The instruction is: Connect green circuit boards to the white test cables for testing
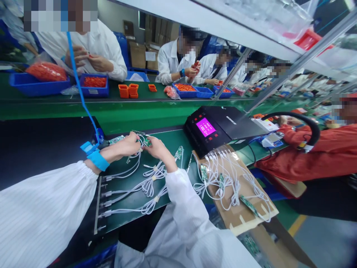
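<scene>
My left hand (126,144), with a blue strap (99,160) at its wrist, is closed at a white cable beside a long circuit board (138,132). Close to its right, my right hand (156,147) pinches a small green circuit board (147,142). Another green board (116,140) lies behind my left wrist. Below my hands, bundled white cables (154,178) run from plugs fixed along a metal strip (98,201). A further green board (179,152) rests just right of my right hand. The exact grip of my left fingers is partly hidden.
A black tester (223,126) with a lit pink screen stands right of my hands. White cables and boards lie on cardboard (245,178) beside it. A blue cord (76,74) hangs at the left. People work across the bench near blue bins (95,91); a red-sleeved person sits right.
</scene>
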Demonstrator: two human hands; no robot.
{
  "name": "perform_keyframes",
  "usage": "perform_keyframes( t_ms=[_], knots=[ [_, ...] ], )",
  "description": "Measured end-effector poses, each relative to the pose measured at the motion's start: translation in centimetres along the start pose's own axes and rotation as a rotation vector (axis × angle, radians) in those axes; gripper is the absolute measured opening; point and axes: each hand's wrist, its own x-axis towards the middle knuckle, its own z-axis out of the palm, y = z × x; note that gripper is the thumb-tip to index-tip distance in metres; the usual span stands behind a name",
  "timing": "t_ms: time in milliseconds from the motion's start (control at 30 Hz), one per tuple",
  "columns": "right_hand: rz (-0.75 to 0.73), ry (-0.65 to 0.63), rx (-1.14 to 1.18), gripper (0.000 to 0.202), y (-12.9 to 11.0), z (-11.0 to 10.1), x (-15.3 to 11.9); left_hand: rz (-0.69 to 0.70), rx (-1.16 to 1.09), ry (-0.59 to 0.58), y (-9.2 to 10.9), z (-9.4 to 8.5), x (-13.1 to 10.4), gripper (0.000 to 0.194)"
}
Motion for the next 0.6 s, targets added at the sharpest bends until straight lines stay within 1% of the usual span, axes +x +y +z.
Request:
perform_keyframes(
  t_ms=[33, 67, 100, 133, 167, 233, 267, 333, 400, 467, 600],
  knots=[
    [-0.028, -0.009, 0.003, 0.039, 0.4, -0.3, -1.4, 0.001, 0.007, -0.028, -0.1, 0.0, 0.1, 0.037],
    [-0.042, 0.022, -0.011, 0.031, 0.9, -0.6, -3.0, 0.000, 0.005, -0.064, -0.2, 0.0, 0.2, 0.039],
    [-0.043, 0.078, -0.059, 0.022, 1.5, -0.8, -4.6, 0.004, -0.002, -0.096, -0.4, 0.0, 0.3, 0.041],
    [-0.047, 0.120, -0.123, 0.019, 2.1, -0.9, -6.2, 0.022, -0.011, -0.111, -0.5, 0.1, 0.4, 0.042],
    [-0.057, 0.128, -0.186, 0.017, 2.6, -0.8, -7.6, 0.042, -0.012, -0.118, -0.6, 0.1, 0.5, 0.042],
    [-0.079, 0.091, -0.290, 0.016, 3.4, -0.2, -9.6, 0.073, 0.000, -0.114, -0.7, 0.2, 0.6, 0.041],
    [-0.090, 0.057, -0.328, 0.014, 3.7, 0.3, -10.2, 0.082, 0.004, -0.117, -0.7, 0.2, 0.6, 0.041],
    [-0.110, 0.005, -0.375, 0.009, 4.1, 1.2, -10.8, 0.082, -0.013, -0.130, -0.7, 0.3, 0.7, 0.044],
    [-0.123, -0.007, -0.392, 0.009, 4.3, 1.7, -10.7, 0.078, -0.036, -0.146, -0.6, 0.3, 0.7, 0.048],
    [-0.138, 0.012, -0.386, 0.010, 4.5, 1.9, -10.5, 0.085, -0.037, -0.134, -0.4, 0.2, 0.6, 0.051],
    [-0.197, 0.058, -0.345, 0.008, 5.0, 1.7, -10.9, 0.148, -0.017, -0.060, 0.1, 0.0, 0.4, 0.046]
  ],
)
